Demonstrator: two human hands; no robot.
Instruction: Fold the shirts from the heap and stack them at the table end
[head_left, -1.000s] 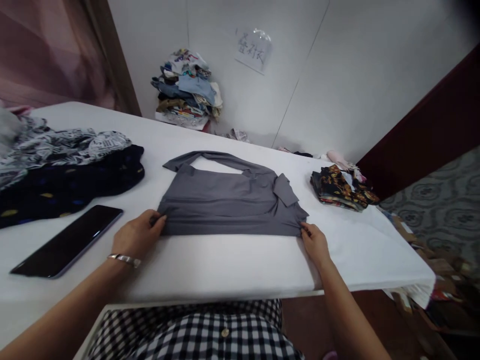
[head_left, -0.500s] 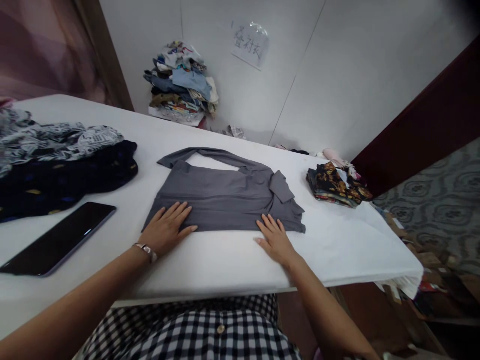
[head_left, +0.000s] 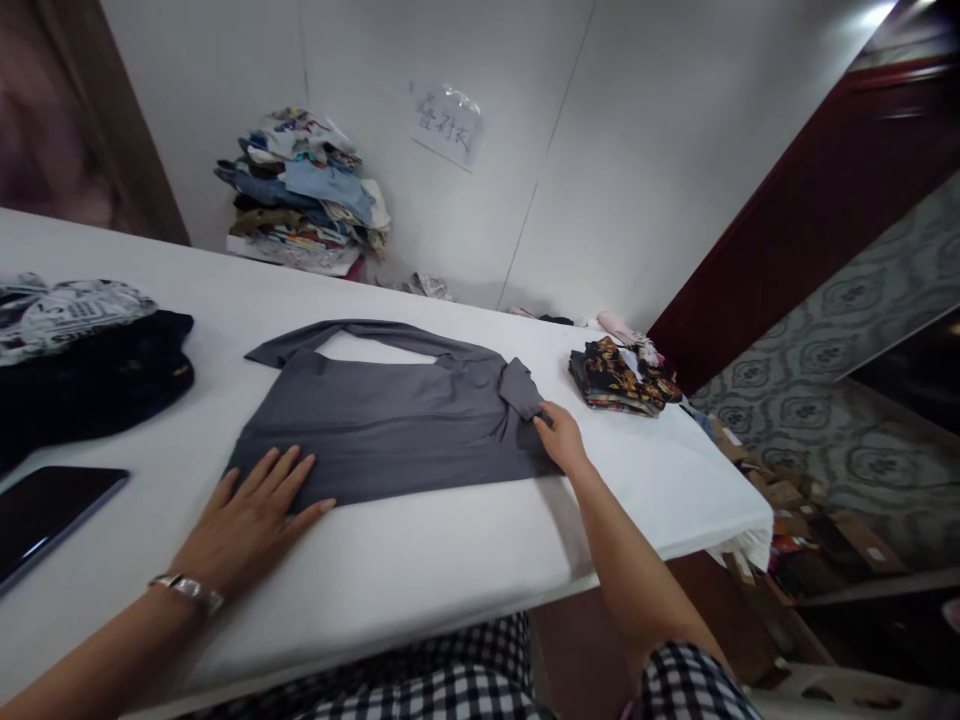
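Observation:
A grey shirt (head_left: 375, 410) lies partly folded on the white-covered table, one long sleeve stretched along its far side. Its collar (head_left: 519, 388) is at the right end. My left hand (head_left: 251, 510) rests flat with spread fingers on the shirt's near left corner. At the collar end, my right hand (head_left: 556, 435) has its fingers closed on the shirt's edge, just below the collar. The fingertips there are partly hidden by the hand.
A black phone (head_left: 56, 510) and dark and patterned clothes (head_left: 90, 370) lie on the left. Folded garments (head_left: 622, 375) sit at the right end of the table (head_left: 450, 560). Beyond the far edge stands a tall clothes pile (head_left: 307, 190), beside a paper sign (head_left: 448, 125) on the wall.
My right hand has moved from lying flat on the near edge to gripping the shirt by the collar. My left hand stays flat at the left corner. The view has shifted right.

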